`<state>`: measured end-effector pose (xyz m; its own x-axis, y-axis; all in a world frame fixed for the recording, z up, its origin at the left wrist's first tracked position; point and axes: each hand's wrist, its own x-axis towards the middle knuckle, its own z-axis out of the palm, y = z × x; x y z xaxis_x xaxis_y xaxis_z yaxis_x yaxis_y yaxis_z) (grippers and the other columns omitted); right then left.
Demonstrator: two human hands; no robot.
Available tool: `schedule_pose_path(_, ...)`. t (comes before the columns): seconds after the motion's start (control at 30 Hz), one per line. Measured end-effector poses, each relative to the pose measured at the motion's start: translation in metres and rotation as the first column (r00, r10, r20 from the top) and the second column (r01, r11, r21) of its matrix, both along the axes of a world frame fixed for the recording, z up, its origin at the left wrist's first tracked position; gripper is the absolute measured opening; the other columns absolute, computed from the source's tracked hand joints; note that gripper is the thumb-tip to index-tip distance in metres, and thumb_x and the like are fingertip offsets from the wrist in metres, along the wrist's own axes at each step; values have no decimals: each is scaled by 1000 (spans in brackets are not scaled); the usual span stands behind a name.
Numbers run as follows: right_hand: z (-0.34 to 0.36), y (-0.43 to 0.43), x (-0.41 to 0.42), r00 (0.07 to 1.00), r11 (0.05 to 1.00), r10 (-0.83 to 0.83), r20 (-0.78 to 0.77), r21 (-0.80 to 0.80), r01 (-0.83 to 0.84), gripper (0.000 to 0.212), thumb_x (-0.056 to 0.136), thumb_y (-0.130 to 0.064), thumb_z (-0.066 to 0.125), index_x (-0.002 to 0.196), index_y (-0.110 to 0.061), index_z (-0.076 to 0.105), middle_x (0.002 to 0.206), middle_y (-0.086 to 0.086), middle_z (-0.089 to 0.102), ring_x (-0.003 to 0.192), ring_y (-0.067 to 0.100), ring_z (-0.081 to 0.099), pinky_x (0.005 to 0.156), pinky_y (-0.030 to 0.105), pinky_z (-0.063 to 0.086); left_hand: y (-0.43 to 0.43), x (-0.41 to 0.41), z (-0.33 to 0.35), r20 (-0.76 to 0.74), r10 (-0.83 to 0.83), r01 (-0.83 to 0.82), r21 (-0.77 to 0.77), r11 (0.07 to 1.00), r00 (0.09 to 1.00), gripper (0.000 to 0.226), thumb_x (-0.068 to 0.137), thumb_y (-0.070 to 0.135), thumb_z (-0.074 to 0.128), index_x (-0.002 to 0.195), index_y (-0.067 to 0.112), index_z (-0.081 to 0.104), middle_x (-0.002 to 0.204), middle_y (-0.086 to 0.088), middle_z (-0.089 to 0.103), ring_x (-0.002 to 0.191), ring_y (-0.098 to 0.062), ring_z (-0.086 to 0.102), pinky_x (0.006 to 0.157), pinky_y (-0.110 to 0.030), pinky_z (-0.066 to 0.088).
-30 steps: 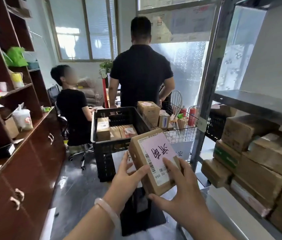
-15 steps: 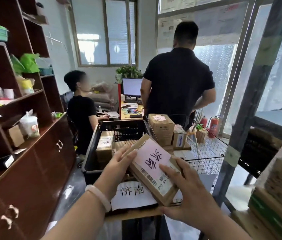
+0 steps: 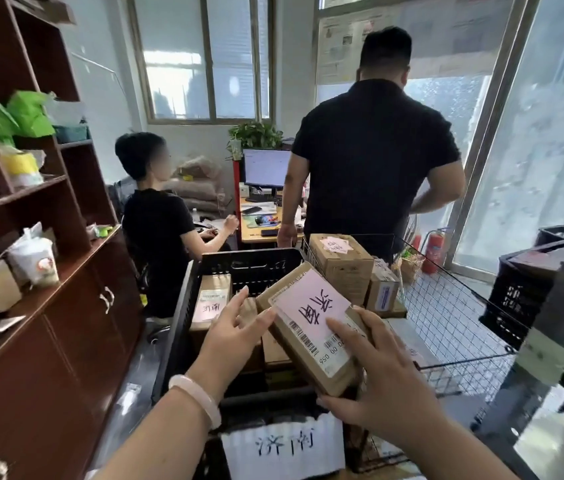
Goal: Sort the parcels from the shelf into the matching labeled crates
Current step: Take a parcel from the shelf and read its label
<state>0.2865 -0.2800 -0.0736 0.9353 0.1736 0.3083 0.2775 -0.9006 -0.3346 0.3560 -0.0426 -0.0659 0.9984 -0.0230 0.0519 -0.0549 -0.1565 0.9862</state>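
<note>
I hold a brown cardboard parcel [image 3: 311, 327] with a pink handwritten label and barcode over the black plastic crate [image 3: 180, 306]. My right hand [image 3: 374, 372] grips its near right end, fingers over the top and thumb under the lower corner. My left hand [image 3: 235, 337] touches its left edge with fingers spread and nearly straight. The crate carries a white paper sign [image 3: 284, 448] with handwritten characters on its front. Several labelled parcels [image 3: 211, 299] lie inside the crate.
A wire basket [image 3: 446, 306] to the right holds more boxes [image 3: 339, 265]. A standing person [image 3: 374, 161] and a seated person [image 3: 159, 216] are behind the crate. A brown cabinet [image 3: 48, 306] lines the left. A black crate [image 3: 523, 292] and grey shelf post [image 3: 550, 358] stand right.
I have stepped closer to the black crate, and the parcel now hangs lower over it. My view has turned left, away from the parcel shelf. Both hands stay on the parcel.
</note>
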Motion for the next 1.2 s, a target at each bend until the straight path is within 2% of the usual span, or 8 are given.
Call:
schedule_pose_path(0.17, -5, 27, 60, 993, 996, -86, -83, 30, 89, 100, 55, -86, 51, 137, -66, -3, 151, -19, -4, 140, 12, 3, 116, 44, 17, 21, 62, -8, 51, -2, -7, 178, 984, 999, 80, 78, 62, 68, 147, 46, 31, 154, 4, 34, 130, -9, 36, 97, -29, 34)
schedule_pose_path(0.33, -24, 54, 133, 954, 973, -215, -208, 33, 227, 105, 57, -87, 51, 146, -51, 9, 153, -9, 5, 142, 22, 12, 115, 44, 22, 44, 113, -14, 95, -35, -5, 389, 921, 995, 77, 84, 58, 64, 150, 41, 27, 158, 3, 26, 145, -16, 24, 117, -42, 27)
schedule_pose_path(0.47, -46, 74, 189, 908, 952, -294, -299, -1, 308, 104, 59, -86, 52, 147, -46, 14, 154, -2, 8, 140, 28, 17, 113, 43, 25, 61, 149, -23, 100, -72, 19, 452, 892, 992, 76, 85, 59, 61, 151, 41, 25, 158, 4, 25, 146, -14, 21, 119, -46, 26)
schedule_pose_path(0.73, -86, 100, 279, 832, 900, -432, -348, -109, 422, 103, 64, -85, 52, 149, -40, 16, 150, 7, 10, 133, 30, 26, 107, 43, 34, 86, 195, -49, 91, -127, 58, 538, 841, 988, 72, 88, 60, 55, 150, 45, 23, 159, 13, 19, 145, -5, 14, 115, -30, 19)
schedule_pose_path(0.87, -108, 103, 313, 815, 895, -442, -374, -123, 429, 100, 71, -83, 49, 152, -38, 11, 157, 6, -3, 142, 30, 9, 115, 45, 22, 89, 206, -56, 105, -188, 100, 555, 826, 976, 70, 87, 61, 55, 148, 50, 22, 157, 19, 17, 143, 0, 12, 115, -27, 16)
schedule_pose_path(1.0, -127, 104, 328, 802, 845, -499, -329, -390, 365, 99, 78, -83, 32, 155, -28, 5, 160, 5, -18, 145, 32, -13, 116, 47, 2, 88, 217, -59, 104, -247, 136, 602, 787, 964, 69, 86, 66, 49, 146, 56, 18, 156, 22, 13, 143, 2, 7, 121, -37, 20)
schedule_pose_path(1.1, -129, 105, 331, 791, 829, -508, -340, -441, 343, 100, 81, -81, 30, 156, -23, -1, 162, 7, -14, 146, 31, -11, 116, 47, -5, 84, 225, -61, 106, -266, 136, 647, 750, 958, 70, 87, 66, 47, 148, 54, 16, 157, 22, 12, 143, 1, 5, 120, -35, 17)
schedule_pose_path(1.2, -115, 100, 321, 824, 890, -428, -371, -329, 314, 99, 81, -79, 38, 155, -27, -2, 163, 3, -6, 149, 24, -7, 118, 43, -3, 74, 232, -63, 117, -301, 139, 694, 707, 946, 70, 89, 62, 49, 150, 49, 16, 159, 17, 16, 145, -4, 6, 119, -32, 14)
